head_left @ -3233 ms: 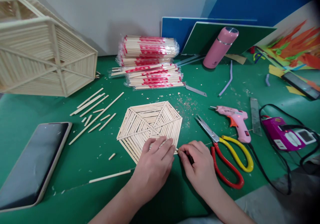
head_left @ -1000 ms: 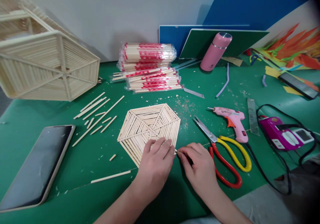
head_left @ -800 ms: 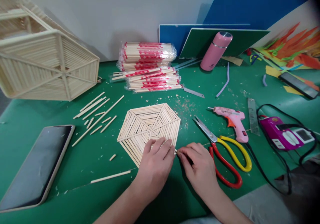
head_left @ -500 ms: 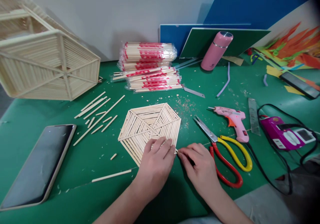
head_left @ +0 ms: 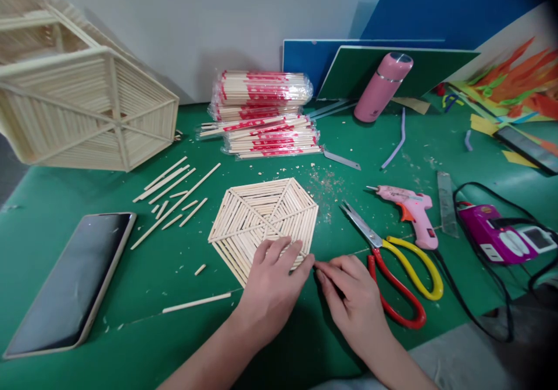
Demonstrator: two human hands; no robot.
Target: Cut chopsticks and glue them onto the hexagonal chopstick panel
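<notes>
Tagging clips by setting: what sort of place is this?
Probably a craft workspace, judging by the pink glue gun, the scissors and the panel of wooden sticks under the left hand. Classroom, workshop or home: can't tell.

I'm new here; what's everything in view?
Stick panel: one, pale, centre
Stick structure: one, pale, back left
Loose sticks: roughly twelve, pale, left
Wrapped sticks: several packs, pale and red, back centre
Phone: one, dark, front left
Blade: one, grey, right of wrapped sticks
Flask: one, pink, back right
Boards: two, blue and green, behind flask
Glue gun: one, pink, right
Scissors: one, red and yellow, right
Flat strip: one, greyish, right of glue gun
Device: one, purple, far right
Bent strips: two, lilac, right
Paper pieces: uncounted, mostly orange, back right
Flat object: one, dark, far right
Wall: one, grey, back
Table: one, green, beneath
Left hand: one, bare, on panel
Right hand: one, bare, beside panel
</notes>
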